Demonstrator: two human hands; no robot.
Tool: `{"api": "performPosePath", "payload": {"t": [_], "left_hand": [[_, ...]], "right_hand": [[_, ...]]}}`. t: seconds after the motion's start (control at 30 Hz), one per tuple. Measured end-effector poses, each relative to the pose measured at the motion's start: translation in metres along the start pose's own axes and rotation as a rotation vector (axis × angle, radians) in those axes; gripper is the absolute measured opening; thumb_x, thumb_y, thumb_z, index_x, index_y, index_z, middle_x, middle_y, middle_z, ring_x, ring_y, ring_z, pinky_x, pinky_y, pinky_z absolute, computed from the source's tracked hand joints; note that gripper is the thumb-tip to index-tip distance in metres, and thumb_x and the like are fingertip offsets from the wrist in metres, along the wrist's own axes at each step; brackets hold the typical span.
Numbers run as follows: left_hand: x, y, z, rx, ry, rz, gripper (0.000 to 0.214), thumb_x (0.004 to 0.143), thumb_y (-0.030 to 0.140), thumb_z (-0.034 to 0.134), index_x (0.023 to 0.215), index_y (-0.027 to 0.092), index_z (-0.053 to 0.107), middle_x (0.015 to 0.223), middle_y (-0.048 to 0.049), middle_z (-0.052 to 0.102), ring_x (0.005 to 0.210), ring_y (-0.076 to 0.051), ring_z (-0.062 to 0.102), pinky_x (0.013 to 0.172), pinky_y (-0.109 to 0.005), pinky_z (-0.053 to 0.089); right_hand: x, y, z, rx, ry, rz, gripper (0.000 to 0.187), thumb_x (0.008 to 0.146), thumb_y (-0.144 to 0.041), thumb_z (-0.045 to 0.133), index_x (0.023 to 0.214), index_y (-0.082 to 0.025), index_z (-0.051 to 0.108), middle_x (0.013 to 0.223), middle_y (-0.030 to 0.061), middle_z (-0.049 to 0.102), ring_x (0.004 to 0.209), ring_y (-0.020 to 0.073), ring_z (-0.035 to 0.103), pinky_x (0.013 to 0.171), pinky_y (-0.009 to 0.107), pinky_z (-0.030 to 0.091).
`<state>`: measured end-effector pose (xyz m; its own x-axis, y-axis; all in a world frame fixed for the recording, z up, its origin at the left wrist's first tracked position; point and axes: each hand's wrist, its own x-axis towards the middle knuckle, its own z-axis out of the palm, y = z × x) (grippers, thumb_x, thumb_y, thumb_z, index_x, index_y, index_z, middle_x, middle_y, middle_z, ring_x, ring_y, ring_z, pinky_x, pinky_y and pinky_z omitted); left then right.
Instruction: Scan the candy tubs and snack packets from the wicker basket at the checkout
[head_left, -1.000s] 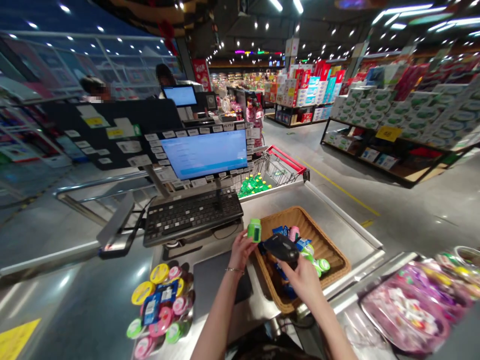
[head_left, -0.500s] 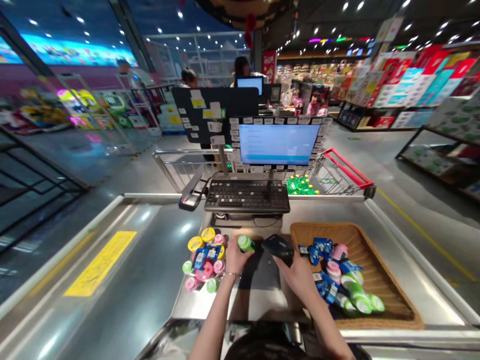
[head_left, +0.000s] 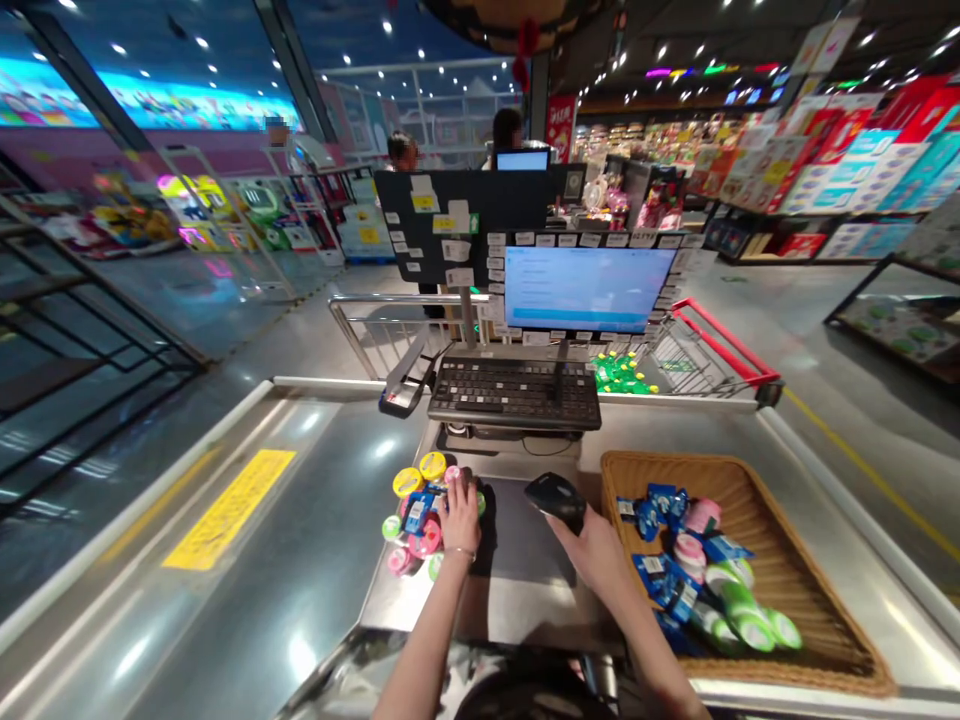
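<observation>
My left hand is down on a pile of small round containers on the steel counter, left of the dark scan plate. Its fingers curl over a green container whose edge peeks out at its right side. My right hand grips a black handheld scanner above the plate, between the pile and a wicker basket. Inside the basket lie several blue packets and green and pink containers.
A black keyboard and a lit monitor stand just behind my hands. Beyond them is a red-handled shopping cart with green bottles. The steel counter stretches left. Two people stand at a till behind.
My view swung left from the basket to the pile. My left hand carried the green container from beside the basket down onto the pile. My right hand kept the scanner.
</observation>
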<state>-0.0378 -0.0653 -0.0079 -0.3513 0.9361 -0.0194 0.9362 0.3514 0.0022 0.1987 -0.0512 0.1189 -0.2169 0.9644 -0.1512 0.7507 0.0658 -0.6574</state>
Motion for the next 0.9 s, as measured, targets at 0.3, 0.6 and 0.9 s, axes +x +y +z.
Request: {"api": "performPosePath", "payload": {"t": [0.3, 0.6, 0.9], "left_hand": [[0.011, 0.078, -0.049, -0.409, 0.258, 0.319, 0.047, 0.090, 0.040, 0.048, 0.131, 0.016, 0.049, 0.131, -0.0161, 0.055, 0.129, -0.030, 0.042, 0.106, -0.045, 0.033], [0.022, 0.215, -0.069, -0.655, 0.309, 0.835, 0.038, 0.089, 0.024, 0.047, 0.126, 0.018, 0.048, 0.120, -0.0122, 0.059, 0.116, -0.026, 0.053, 0.101, -0.046, 0.043], [0.041, 0.336, -0.050, -0.120, -0.316, 0.794, 0.053, 0.073, 0.030, 0.069, 0.119, 0.014, 0.051, 0.122, -0.0171, 0.058, 0.115, -0.031, 0.055, 0.096, -0.041, 0.045]], "right_hand": [[-0.008, 0.028, -0.026, 0.137, 0.156, 0.073, 0.044, 0.087, -0.050, 0.049, 0.104, -0.013, 0.064, 0.088, 0.0143, 0.073, 0.086, 0.0286, 0.069, 0.070, 0.030, 0.047], [-0.035, 0.094, -0.072, 0.155, 0.429, 0.310, 0.047, 0.083, -0.056, 0.048, 0.099, -0.015, 0.065, 0.077, 0.0092, 0.071, 0.070, 0.0258, 0.067, 0.060, 0.030, 0.045], [-0.061, 0.135, -0.106, 0.165, 0.539, 0.493, 0.041, 0.085, -0.058, 0.045, 0.084, -0.020, 0.060, 0.058, 0.0018, 0.060, 0.059, 0.0226, 0.062, 0.054, 0.028, 0.039]]}}
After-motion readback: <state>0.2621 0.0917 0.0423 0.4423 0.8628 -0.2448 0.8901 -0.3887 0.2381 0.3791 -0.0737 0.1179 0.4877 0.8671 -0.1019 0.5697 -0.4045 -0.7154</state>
